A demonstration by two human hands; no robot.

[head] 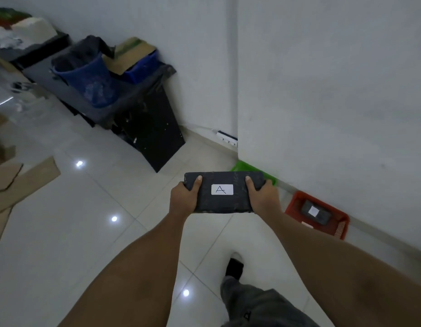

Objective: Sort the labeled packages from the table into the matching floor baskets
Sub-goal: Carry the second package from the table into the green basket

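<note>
Head view: both hands, left hand (pixel 184 197) and right hand (pixel 263 195), clamp the short ends of a black wrapped package (pixel 224 201) labelled A (pixel 222 189), thumbs on top, held out above the tiled floor (pixel 86 232). It keeps flat, so it looks stiff and fairly light; the glossy wrap may slip. A green basket (pixel 242 166) lies just beyond it, and a red basket (pixel 296 204) nearer along the wall holds another package.

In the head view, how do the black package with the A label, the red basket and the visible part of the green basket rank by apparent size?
1. Black package, though it is nearer the camera.
2. Red basket, only slightly smaller.
3. Green basket, mostly hidden behind the package.
</note>
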